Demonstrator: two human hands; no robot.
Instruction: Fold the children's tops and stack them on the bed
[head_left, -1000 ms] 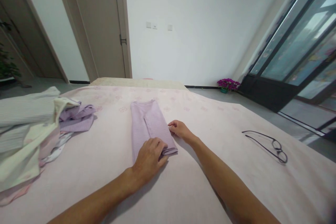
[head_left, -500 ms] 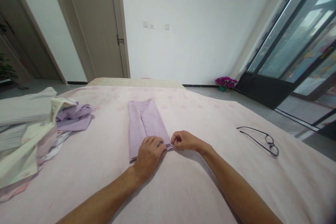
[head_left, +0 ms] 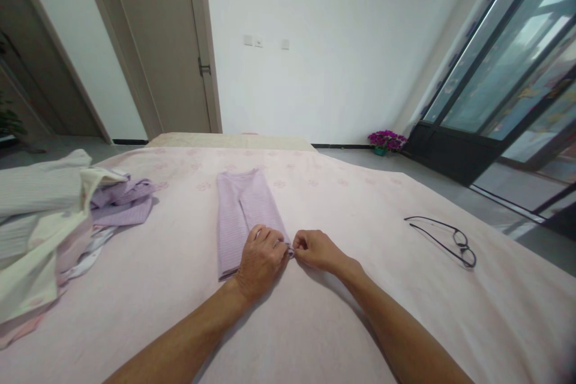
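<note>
1. Since the earliest frame, my right hand (head_left: 317,250) has gone from the side edge of the lilac garment (head_left: 234,210) to its near right corner, fingertips pinched on the cloth there.
2. My left hand (head_left: 263,255) lies over the near hem, just beside; I can't tell whether it grips underneath.
3. Uneven tugging at that corner could skew the flat layers.
4. Clothes pile (head_left: 49,186) left, glasses (head_left: 463,247) right, both on the pink cover (head_left: 135,288), neither in my way.
</note>
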